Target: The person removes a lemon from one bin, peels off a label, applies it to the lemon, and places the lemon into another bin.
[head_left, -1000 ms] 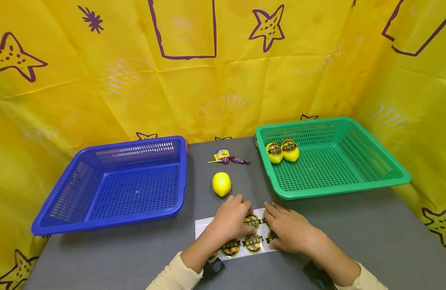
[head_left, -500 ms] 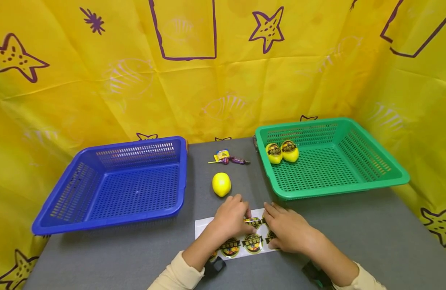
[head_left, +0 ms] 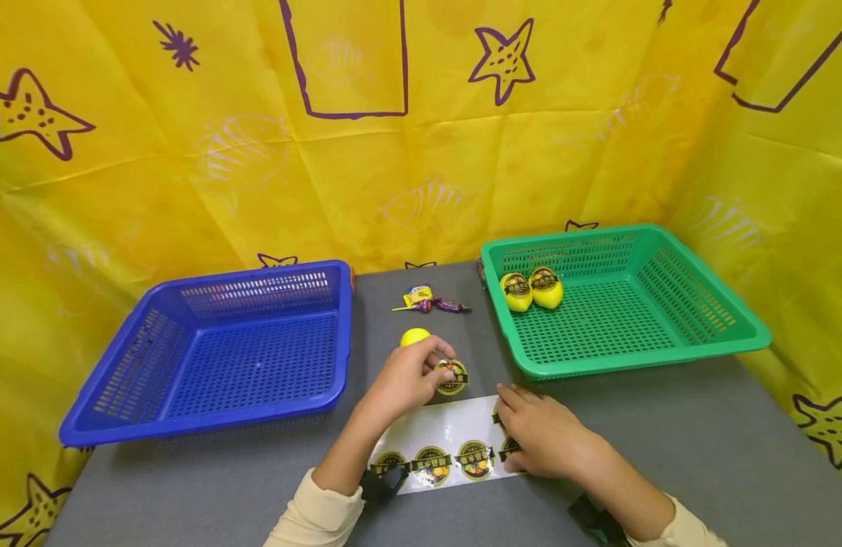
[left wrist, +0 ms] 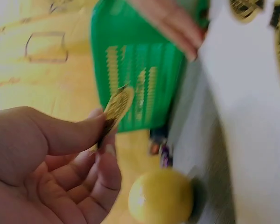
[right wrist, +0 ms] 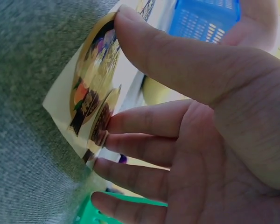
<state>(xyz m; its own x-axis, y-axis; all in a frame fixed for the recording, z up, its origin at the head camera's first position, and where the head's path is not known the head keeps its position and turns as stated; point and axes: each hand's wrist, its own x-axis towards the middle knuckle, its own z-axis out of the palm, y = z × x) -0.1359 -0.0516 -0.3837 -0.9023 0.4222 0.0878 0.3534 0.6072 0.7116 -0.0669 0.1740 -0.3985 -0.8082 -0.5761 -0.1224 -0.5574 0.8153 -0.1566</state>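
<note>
Between thumb and fingers my left hand (head_left: pixel 409 380) pinches a round black-and-gold sticker (head_left: pixel 452 377), raised off the sheet. In the left wrist view the sticker (left wrist: pixel 115 111) is seen nearly edge-on. A plain yellow lemon (head_left: pixel 414 336) sits just behind that hand, partly hidden by it. My right hand (head_left: pixel 547 433) rests with straight fingers on the right end of the white sticker sheet (head_left: pixel 428 427). Several stickers line the sheet's near row. The right wrist view shows the thumb and fingertips touching the sheet's end, over a fruit-patterned sticker (right wrist: pixel 91 84).
A blue basket (head_left: pixel 209 414) stands at the left. The green basket (head_left: pixel 640 357) at the right holds two lemons (head_left: pixel 546 290) with stickers on them. Wrapped candies (head_left: pixel 451 305) and a lollipop (head_left: pixel 423 305) lie at the back middle. A yellow curtain (head_left: pixel 421 152) hangs behind.
My left hand has lifted a sticker off the sheet and moved up and left toward the lemon, baring the sheet's far row. My right hand has stayed on the sheet.
</note>
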